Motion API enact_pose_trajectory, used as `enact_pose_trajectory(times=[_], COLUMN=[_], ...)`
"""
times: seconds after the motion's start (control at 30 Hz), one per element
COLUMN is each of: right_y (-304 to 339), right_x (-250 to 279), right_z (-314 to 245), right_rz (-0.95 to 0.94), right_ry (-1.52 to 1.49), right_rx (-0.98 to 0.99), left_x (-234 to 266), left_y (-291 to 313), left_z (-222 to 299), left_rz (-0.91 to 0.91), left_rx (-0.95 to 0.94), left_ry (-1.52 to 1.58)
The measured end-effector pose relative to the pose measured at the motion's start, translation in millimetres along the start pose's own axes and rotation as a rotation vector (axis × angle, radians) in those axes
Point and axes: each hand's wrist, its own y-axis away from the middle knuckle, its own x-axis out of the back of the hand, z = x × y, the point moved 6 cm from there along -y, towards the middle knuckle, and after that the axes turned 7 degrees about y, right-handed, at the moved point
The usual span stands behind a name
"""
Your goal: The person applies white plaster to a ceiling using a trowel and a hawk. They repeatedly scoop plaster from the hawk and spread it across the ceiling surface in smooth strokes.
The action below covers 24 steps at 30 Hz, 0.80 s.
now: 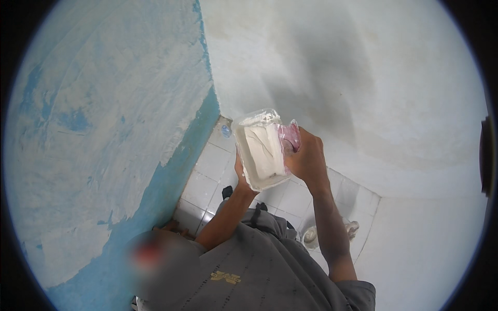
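Note:
A clear plastic tub (267, 183) holds thick, creamy white putty (257, 150), and its rim is smeared with the same paste. My left hand (241, 171) is wrapped round the tub's left side, its fingers mostly hidden under and behind it. At the tub's right edge, my right hand (307, 155) grips a pinkish-purple scraper (290, 137) marked with white paste. The scraper's blade side lies against the rim; whether it dips into the putty I cannot tell.
A blue wall (207, 111) with patchy white coating rises at left. It meets a white wall (249, 62) in a corner ahead. White tiles (207, 163) cover the floor below. An open, white-smeared container or bag (311, 237) sits on them beyond my right forearm.

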Motion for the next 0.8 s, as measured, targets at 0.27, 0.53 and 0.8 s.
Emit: enact_pose_trajectory(times=[0.27,0.53,0.8], right_y=[14.4,-6.9,11.3], right_x=[-27.4,0.6,-30.3], right_z=[-9.9,-20.5,-6.4], right_rz=[0.022,0.112,-0.004], right_ry=[-0.133,-0.089,-0.087], right_rx=[-0.101,-0.039,-0.067], left_x=[9.7,6.3,7.0], left_y=[-1.9,-1.1,-4.7], left_z=[5.0,5.3,4.5], left_rz=[0.047,0.101,0.054], left_rx=[-0.109,-0.088,-0.139], left_ry=[-0.033,-0.13,-0.154])
